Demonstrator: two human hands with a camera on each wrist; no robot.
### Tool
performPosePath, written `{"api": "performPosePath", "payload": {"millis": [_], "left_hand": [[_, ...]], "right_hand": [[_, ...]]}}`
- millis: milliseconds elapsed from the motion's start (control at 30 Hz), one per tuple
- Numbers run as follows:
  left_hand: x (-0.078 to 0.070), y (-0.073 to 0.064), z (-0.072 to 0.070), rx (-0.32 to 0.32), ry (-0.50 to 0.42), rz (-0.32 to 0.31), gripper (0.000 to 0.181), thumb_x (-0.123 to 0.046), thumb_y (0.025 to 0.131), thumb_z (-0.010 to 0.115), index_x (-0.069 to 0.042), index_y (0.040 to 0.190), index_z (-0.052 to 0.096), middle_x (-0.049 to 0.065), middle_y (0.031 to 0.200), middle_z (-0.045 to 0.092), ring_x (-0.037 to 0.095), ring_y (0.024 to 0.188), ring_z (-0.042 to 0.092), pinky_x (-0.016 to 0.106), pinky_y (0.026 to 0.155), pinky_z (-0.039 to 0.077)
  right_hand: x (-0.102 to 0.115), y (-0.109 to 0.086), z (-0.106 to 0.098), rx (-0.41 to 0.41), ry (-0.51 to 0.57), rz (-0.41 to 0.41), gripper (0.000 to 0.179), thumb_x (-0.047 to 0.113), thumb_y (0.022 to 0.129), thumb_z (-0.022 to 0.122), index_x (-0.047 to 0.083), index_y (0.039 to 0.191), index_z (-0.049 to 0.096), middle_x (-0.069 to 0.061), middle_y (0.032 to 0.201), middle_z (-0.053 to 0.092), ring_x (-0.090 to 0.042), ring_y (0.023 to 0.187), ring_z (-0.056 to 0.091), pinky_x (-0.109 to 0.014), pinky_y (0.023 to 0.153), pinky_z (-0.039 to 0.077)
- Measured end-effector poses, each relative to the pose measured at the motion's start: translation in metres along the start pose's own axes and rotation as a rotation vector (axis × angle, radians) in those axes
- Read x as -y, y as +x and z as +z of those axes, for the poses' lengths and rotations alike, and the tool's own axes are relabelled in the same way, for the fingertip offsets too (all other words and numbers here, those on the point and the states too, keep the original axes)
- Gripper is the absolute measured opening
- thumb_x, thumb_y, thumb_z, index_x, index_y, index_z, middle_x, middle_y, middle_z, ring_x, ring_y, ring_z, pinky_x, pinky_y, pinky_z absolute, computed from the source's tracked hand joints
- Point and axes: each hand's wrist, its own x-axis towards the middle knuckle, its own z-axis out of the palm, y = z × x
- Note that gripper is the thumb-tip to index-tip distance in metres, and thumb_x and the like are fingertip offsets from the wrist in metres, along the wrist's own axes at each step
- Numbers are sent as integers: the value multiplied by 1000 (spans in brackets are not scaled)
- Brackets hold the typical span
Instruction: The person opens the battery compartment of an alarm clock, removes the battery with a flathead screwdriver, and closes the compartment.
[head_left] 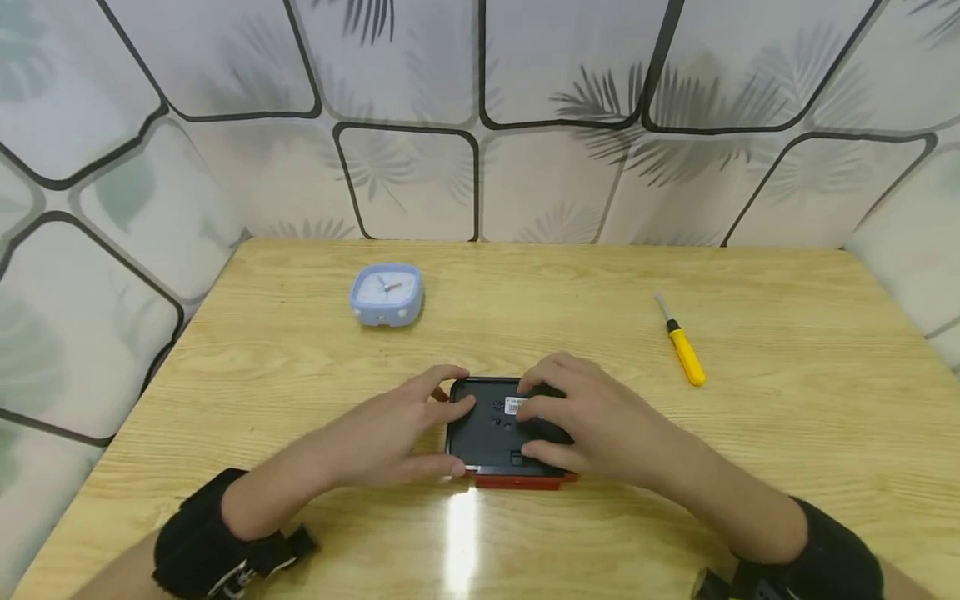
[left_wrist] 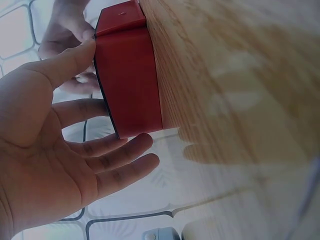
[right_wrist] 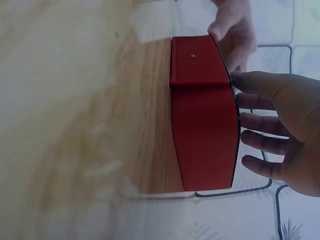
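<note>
A box-shaped device with red sides sits on the table, its flat black panel facing up. Small holes and a white barcode label mark that panel. My left hand lies at the panel's left side, thumb by the near corner, one fingertip on top and others along the far left corner. From the right, my right hand reaches over the panel with spread fingers, its fingertips resting on the black surface and partly covering the label. Both wrist views show relaxed, spread fingers beside the red body.
A light blue alarm clock stands at the back left of the wooden table. To the right lies a screwdriver with a yellow handle. A patterned curtain hangs behind the table's far edge.
</note>
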Motion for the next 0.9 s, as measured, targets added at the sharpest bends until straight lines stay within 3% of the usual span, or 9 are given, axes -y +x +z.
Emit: {"api": "performPosePath", "payload": {"millis": [133,300,467,700,900], "left_hand": [[-1,-1,1,5,44,6,71,-51,92,66,-4,144,52,14,157,34,25,126,56,39,97,53],[-6,-1,3,-3,97,39,70,-53,93,63,-5,144,53,19,156,33,27,125,58,41,99,52],[-10,0,6,-7,147,85,68,-52,94,62,-5,142,54,22,155,34,24,119,61,38,96,54],[-12,0,8,15,139,60,67,-51,95,62,-6,144,54,21,156,31,18,115,62,33,90,56],[-13,-1,7,28,130,51,65,-49,96,62,-6,144,53,21,156,30,15,111,62,30,89,55]], "right_hand": [[8,1,6,-5,-28,-62,17,32,83,81,17,90,76,5,101,66,-10,95,60,-31,87,55],[14,1,10,7,-30,-32,13,27,82,83,16,85,77,8,95,68,-7,93,61,-31,90,55],[19,0,10,0,-68,-59,11,23,81,84,15,83,76,9,88,69,-6,88,62,-29,85,55],[18,-2,11,-1,-86,-92,10,20,79,84,14,80,76,8,84,68,-4,83,61,-25,79,56],[16,-1,11,-12,-161,-173,11,21,80,83,13,81,76,7,83,69,-5,82,63,-23,77,56]]}}
